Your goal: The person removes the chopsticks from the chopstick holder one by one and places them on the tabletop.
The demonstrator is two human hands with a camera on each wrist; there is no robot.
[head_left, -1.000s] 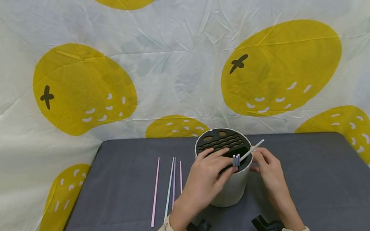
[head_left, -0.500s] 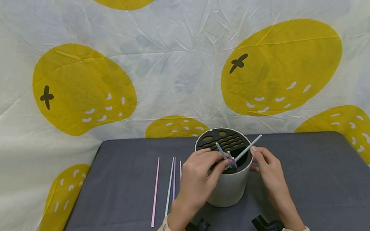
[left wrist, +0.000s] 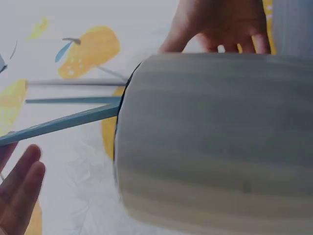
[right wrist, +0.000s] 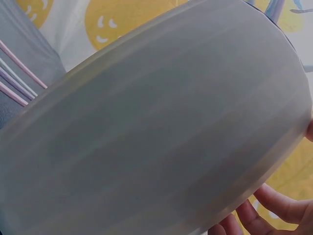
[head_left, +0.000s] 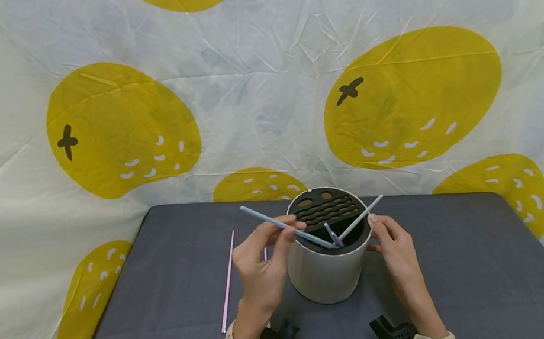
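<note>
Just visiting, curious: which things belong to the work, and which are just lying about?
In use:
slender pale-blue stick, left hand pinching
white, black-topped cylindrical holder, right hand holding
pastel sticks leaning inside

Lying about:
four slender pastel sticks on grey cloth, perhaps also for use

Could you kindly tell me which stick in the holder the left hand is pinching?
The pale blue, slender straight stick slanting out leftmost from the white cylindrical holder; none of the holder's other sticks reaches the left hand.
</note>
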